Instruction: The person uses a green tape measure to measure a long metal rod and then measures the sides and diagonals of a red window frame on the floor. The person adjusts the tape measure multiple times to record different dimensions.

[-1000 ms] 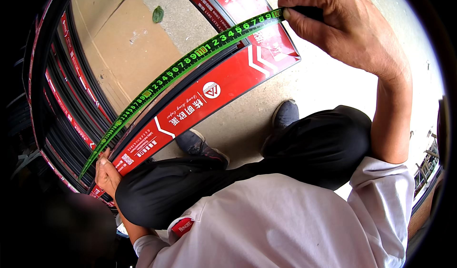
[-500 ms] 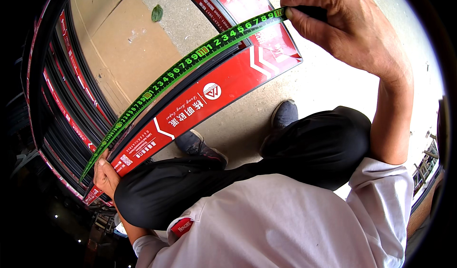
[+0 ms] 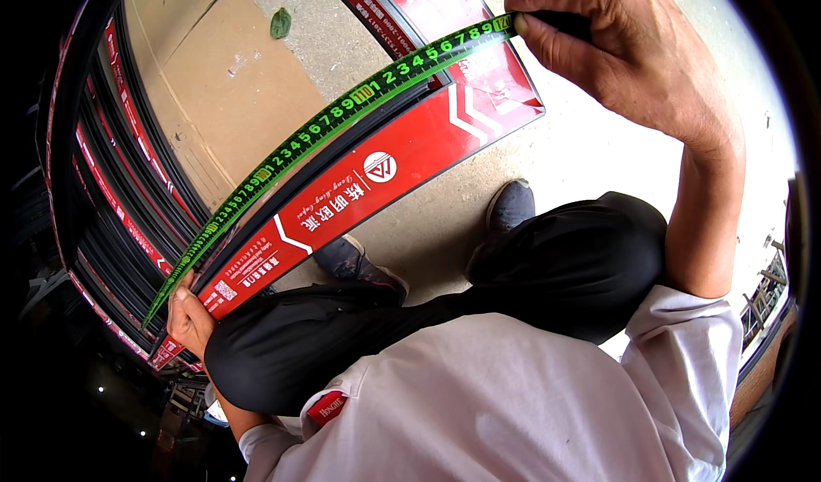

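A green measuring tape (image 3: 342, 114) with black numbers is stretched along the edge of a long red panel (image 3: 385, 174) with white print and a dark frame. My right hand (image 3: 616, 46) pinches the tape's far end at the upper right, over the panel's corner. My left hand (image 3: 192, 315) presses the tape's near end against the panel at the lower left, beside my knee. I am crouched over it in dark trousers and a white shirt.
A flattened brown cardboard sheet (image 3: 231, 88) with a green leaf (image 3: 280, 22) lies on the concrete floor (image 3: 564, 148). Several more red and black framed strips (image 3: 111, 183) are stacked at the left. My dark shoes (image 3: 509, 208) stand beside the panel.
Both hands keep the tape stretched in place. The view has shifted only slightly.
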The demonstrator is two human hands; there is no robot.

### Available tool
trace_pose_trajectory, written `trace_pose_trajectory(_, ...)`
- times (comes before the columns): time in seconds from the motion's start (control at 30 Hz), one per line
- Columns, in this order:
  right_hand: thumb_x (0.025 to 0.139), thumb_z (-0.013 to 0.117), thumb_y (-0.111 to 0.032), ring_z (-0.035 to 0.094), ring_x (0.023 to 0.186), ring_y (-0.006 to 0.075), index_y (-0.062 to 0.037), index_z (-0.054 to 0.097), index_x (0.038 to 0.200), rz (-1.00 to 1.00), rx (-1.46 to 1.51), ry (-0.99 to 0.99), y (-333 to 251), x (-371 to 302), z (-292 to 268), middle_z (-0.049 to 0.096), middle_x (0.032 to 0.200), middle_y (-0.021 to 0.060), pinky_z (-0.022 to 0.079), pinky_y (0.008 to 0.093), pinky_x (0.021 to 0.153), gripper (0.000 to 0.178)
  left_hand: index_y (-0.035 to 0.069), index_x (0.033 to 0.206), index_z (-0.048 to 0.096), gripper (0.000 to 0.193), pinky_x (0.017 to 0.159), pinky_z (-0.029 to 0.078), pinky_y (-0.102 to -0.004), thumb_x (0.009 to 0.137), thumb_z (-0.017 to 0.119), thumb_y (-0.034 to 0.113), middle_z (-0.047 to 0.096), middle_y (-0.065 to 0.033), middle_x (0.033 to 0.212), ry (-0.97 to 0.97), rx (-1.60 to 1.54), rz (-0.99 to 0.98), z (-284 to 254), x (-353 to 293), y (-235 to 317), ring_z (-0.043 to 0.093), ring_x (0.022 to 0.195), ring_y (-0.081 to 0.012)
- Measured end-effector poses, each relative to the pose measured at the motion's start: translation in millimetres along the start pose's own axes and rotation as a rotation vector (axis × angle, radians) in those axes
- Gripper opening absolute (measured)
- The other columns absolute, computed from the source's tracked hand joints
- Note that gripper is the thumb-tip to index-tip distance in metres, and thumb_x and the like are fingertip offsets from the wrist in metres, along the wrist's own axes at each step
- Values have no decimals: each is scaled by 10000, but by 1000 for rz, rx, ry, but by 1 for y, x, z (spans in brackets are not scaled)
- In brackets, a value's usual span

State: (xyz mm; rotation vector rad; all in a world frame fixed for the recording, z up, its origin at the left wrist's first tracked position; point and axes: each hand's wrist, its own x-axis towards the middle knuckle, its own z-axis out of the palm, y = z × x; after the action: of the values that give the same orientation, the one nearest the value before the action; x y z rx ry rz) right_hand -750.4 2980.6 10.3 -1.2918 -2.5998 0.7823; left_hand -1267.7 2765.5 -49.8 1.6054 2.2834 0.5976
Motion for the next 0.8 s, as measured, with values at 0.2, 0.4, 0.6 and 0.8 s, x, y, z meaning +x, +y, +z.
trace_pose_trajectory(0.2,878,694,-55,640,665,275,16,704,790,26,-9,38,-5,-1,3,641,682,141,514,415,638,115,-101,1180,745,398,986,524,-361,1101,468,173,769,-206,1136,-17,45,-3,-1,1,6,715,1041,-244)
trace_pose_trajectory(0.4,883,692,-59,630,666,271,16,704,797,13,28,-36,3,0,0,639,680,145,515,414,647,115,-107,1177,741,418,944,538,-351,1110,462,198,771,-201,1107,-13,56,10,-2,0,0,714,996,-223)
trace_pose_trajectory(0.6,881,691,-56,635,667,271,14,710,801,2,29,5,-2,0,1,651,685,142,519,409,648,108,-111,1161,746,389,951,538,-363,1102,467,154,773,-213,1113,-4,13,-22,0,-1,1,720,1007,-242)
trace_pose_trajectory(0.8,873,693,-45,640,661,261,16,719,807,9,-18,10,-3,-1,3,662,691,132,521,401,639,93,-110,1157,746,384,953,536,-359,1100,471,152,773,-212,1110,1,7,-31,-4,-2,-17,720,1007,-241)
